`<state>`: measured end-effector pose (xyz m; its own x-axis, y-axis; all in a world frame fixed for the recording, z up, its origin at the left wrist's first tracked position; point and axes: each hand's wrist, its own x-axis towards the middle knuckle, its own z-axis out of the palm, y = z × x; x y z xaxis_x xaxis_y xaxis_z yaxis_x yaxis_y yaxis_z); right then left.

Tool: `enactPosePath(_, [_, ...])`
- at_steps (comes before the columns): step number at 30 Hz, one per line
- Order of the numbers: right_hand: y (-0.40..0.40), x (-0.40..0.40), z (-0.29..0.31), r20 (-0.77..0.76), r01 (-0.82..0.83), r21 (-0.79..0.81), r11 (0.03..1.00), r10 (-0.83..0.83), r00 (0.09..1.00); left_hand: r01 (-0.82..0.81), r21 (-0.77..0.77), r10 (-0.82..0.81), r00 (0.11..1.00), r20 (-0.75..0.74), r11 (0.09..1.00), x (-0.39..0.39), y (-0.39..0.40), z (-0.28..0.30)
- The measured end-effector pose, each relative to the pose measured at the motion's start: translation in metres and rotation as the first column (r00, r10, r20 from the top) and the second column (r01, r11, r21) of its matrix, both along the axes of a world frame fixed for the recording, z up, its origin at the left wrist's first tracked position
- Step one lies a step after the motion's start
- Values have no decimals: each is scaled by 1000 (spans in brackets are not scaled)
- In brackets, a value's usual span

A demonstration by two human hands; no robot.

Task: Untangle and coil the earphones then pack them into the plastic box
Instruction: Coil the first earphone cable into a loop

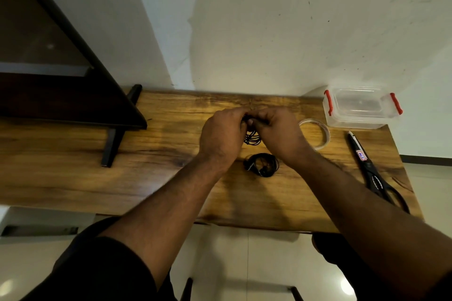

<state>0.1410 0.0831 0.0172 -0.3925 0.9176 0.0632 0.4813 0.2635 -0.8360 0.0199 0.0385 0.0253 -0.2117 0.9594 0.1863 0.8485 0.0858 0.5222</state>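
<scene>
**A:** what are the hands doing here?

**B:** both are up over the middle of the wooden table (73, 178), close together. The left hand (221, 133) and right hand (277, 129) each have their fingers curled in, pinching a black earphone cable (252, 138) between them. A few loops of it hang down below the fingers.

**A:** is that the only pair?

**B:** nope, a second bundle of earphones (263, 164) lies on the table just below the hands, looks coiled already, nobody touching it.

**A:** and the box?

**B:** clear plastic box (362, 107) with red clips, lid on, far right corner by the wall, well apart from the hands. A roll of tape (318, 132) sits between them, just beside the right hand. Black scissors (371, 168) lie along the right edge.
</scene>
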Motion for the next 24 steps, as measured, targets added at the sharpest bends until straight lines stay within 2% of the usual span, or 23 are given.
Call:
enactPosePath(4, [-2,0,1,-43,-41,-10,999,41,998,-27,0,27,994,-102,1000,-4,0,-2])
enactPosePath(5, [-3,0,0,-79,-25,-37,999,22,997,-50,3,50,996,-72,999,-5,1,-4])
enactPosePath(9, [-5,-1,-2,-230,63,-187,980,-106,967,-115,54,98,964,245,992,-2,1,-12])
enactPosePath(12, [-5,-1,-1,-262,24,-199,980,-77,962,-115,81,84,945,315,990,-3,4,-17])
enactPosePath(16, [-5,-1,2,-305,-4,-198,980,-58,951,-33,194,-45,920,389,980,-6,5,-20])
enactPosePath(18, [-3,1,4,-324,-18,-201,979,-49,945,-78,224,-38,880,474,971,-6,7,-19])
enactPosePath(19, [-3,2,4,-307,-23,-164,986,-29,951,-115,235,-24,856,517,965,-5,8,-17])
enactPosePath(21, [-2,5,4,-176,-26,18,1000,28,984,-176,232,5,806,592,957,-2,10,-13])
enactPosePath(24, [-3,4,4,-51,-24,212,977,35,998,-231,192,40,731,681,954,1,11,-7])
